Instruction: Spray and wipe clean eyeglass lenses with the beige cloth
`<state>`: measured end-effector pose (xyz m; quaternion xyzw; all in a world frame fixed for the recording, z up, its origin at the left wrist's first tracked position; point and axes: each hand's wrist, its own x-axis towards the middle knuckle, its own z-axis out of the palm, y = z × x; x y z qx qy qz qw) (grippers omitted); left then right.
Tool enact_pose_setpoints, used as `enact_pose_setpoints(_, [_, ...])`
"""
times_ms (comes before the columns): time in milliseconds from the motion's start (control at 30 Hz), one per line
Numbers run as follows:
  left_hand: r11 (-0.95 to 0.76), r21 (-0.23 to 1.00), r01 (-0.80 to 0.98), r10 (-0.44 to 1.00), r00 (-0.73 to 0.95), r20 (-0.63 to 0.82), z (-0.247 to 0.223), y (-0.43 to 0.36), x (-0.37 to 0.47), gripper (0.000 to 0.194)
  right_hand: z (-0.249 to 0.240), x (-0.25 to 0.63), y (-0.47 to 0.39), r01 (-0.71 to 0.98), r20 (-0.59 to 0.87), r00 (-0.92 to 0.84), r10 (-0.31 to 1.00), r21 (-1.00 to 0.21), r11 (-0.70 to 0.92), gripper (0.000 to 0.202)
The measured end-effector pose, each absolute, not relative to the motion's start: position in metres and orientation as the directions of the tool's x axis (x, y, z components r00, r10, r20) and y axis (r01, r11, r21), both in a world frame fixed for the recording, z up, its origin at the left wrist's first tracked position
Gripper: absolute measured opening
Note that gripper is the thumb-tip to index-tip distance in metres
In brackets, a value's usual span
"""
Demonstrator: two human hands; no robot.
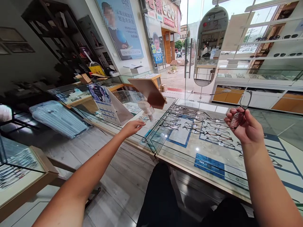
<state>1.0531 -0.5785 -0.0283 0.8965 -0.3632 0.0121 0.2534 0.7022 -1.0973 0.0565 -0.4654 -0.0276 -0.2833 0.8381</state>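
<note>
Pinches eyeglasses [245, 100] in right hand [248, 126] past glass counter's front edge [189, 171], frame right; holds left hand [132, 128] loosely unclosed, just short of bottle [149, 114], centre frame.

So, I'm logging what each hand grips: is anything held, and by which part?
The right hand holds glasses around the lower lens, near the bridge, the other lens standing above; exact contacts can't be told. The left hand appears empty.

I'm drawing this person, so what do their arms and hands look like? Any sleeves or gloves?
No sleeves show: the left arm and right arm are bare to the picture's edge. The left hand and right hand wear no gloves, and I see no watch or bracelet.
</note>
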Motion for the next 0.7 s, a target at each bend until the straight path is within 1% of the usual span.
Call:
enact_pose_setpoints(100, [-0.627, 0.426, -0.652, -0.628, 0.747, 0.220, -0.029, -0.578, 1.050, 0.047, 0.055, 0.702, -1.098, 0.502, 0.323, 0.837, -0.441, -0.773, 0.388, 0.018])
enact_pose_setpoints(200, [-0.668, 0.378, -0.641, -0.597, 0.765, 0.244, -0.028, -0.582, 1.048, 0.040, 0.055, 0.702, -1.099, 0.500, 0.323, 0.836, -0.443, -0.780, 0.375, 0.017])
enact_pose_setpoints(400, [-0.720, 0.298, -0.627, -0.568, 0.779, 0.267, -0.026, -0.597, 1.046, 0.031, 0.054, 0.702, -1.099, 0.502, 0.323, 0.840, -0.437, -0.769, 0.396, 0.018])
enact_pose_setpoints(567, [-0.748, 0.303, -0.590, -0.518, 0.805, 0.289, -0.032, -0.604, 1.040, 0.035, 0.054, 0.702, -1.100, 0.502, 0.322, 0.837, -0.443, -0.774, 0.386, 0.018])
enact_pose_setpoints(700, [-0.711, 0.342, -0.614, -0.556, 0.789, 0.261, -0.040, -0.601, 1.032, 0.044, 0.056, 0.702, -1.098, 0.498, 0.317, 0.842, -0.437, -0.768, 0.402, 0.021])
